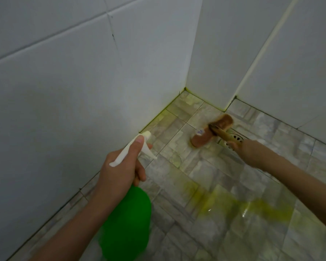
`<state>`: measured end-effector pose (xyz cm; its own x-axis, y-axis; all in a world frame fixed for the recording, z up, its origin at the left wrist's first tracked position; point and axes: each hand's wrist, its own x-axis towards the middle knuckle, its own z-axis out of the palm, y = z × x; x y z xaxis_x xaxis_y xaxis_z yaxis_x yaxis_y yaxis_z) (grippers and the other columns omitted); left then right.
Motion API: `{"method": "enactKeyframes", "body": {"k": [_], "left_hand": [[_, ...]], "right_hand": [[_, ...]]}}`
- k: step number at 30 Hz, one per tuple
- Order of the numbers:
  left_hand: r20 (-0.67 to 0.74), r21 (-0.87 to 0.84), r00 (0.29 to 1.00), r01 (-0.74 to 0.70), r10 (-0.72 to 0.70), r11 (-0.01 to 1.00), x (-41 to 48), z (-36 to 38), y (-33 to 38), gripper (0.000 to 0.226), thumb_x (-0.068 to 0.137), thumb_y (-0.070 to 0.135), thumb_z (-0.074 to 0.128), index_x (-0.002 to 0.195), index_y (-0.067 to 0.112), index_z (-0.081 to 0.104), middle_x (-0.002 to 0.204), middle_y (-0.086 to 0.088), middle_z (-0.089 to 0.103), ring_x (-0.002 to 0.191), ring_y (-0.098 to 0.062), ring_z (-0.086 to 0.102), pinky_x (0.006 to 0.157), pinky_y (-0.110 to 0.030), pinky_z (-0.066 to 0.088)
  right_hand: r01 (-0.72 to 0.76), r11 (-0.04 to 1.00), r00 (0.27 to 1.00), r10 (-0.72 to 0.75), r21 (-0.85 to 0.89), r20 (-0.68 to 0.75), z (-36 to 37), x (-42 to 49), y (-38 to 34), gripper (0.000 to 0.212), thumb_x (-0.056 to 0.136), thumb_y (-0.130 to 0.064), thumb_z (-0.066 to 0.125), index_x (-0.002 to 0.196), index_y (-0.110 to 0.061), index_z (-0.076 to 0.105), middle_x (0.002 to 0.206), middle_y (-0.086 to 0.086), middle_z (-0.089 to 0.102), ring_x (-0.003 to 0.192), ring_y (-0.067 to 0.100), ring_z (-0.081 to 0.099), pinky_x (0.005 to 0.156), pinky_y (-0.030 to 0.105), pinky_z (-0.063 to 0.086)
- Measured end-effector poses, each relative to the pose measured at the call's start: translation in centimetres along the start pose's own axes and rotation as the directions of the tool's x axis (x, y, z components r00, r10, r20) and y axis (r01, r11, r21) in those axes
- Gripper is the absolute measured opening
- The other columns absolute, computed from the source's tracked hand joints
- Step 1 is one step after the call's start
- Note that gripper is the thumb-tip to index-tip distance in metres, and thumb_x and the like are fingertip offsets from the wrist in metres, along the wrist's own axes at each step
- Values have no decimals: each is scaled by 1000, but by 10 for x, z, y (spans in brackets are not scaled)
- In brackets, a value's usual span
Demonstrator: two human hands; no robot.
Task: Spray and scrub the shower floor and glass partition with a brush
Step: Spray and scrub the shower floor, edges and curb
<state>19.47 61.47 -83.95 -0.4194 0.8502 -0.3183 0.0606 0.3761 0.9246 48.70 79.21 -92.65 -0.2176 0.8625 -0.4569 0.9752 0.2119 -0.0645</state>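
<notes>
My left hand (120, 168) grips a green spray bottle (128, 223) by its white trigger head (137, 147), nozzle pointing toward the floor by the left wall. My right hand (247, 149) holds the wooden handle of a brown scrub brush (211, 130), whose head rests on the grey tiled shower floor (205, 213) near the far corner. Yellow-green cleaner lies in patches on the wet floor (233, 204) and along the grout at the wall base. No glass partition is visible.
A round metal floor drain (233, 138) sits just behind the brush handle. White tiled walls (64, 91) close in on the left and back, with a protruding wall corner (224, 108) at the right.
</notes>
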Motion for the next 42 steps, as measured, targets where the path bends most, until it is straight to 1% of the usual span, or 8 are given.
{"method": "enactKeyframes", "body": {"k": [3,10,15,23,27,30,35,42], "left_hand": [[12,-43,1000,9,-9,999,0,-6,4,50,82,64,43,84,31,82,44,-7,54,36,-12,44,42,-19,40],[79,42,997,-14,11,999,-8,8,3,53,79,67,42,89,31,80,44,-5,55,37,-11,44,44,-21,40],[108,53,994,-29,24,998,-12,20,5,52,78,68,42,89,34,79,44,-5,55,37,-11,45,46,-22,40],[142,62,988,-68,59,996,-20,33,9,48,83,65,42,87,36,80,44,-6,55,38,-11,45,47,-25,40],[120,48,992,-48,42,998,-24,32,8,43,81,65,42,80,44,80,44,-6,55,37,-11,45,48,-24,39],[148,57,988,-53,44,997,-28,35,8,44,82,65,42,82,42,80,45,-6,55,38,-11,46,44,-22,40],[197,132,979,-74,48,989,-35,50,6,65,82,77,47,92,23,81,46,-5,56,39,-11,48,45,-18,41],[295,131,954,-92,50,987,-50,79,7,54,78,69,46,92,29,79,47,-7,57,42,-12,49,43,-17,40]], "right_hand": [[-52,998,999,52,19,-7,9,-24,12,53,99,-48,18,68,-14,45,58,5,49,52,20,51,56,30,45],[-46,995,998,49,92,-26,-7,24,-9,45,104,-39,23,107,-10,58,85,16,60,75,30,59,60,31,43],[-193,967,977,205,163,-61,50,-72,44,57,98,-52,26,61,-14,46,58,4,51,51,18,52,50,28,38],[-216,952,960,248,219,-133,16,4,55,55,102,-49,22,92,-3,50,81,15,53,68,28,52,58,35,43],[-276,913,945,315,302,-88,75,-80,69,62,99,-51,30,79,0,59,75,17,63,71,32,63,63,36,48],[-266,914,948,306,307,-90,73,-79,63,57,100,-48,30,68,-6,52,59,9,51,57,27,55,51,31,39],[-265,910,940,317,318,-123,14,-6,58,58,103,-44,21,108,3,56,98,25,60,87,39,61,72,43,50],[-369,869,910,410,331,-61,87,-137,122,64,96,-55,25,73,-5,56,59,8,50,60,30,56,56,33,44]]}}
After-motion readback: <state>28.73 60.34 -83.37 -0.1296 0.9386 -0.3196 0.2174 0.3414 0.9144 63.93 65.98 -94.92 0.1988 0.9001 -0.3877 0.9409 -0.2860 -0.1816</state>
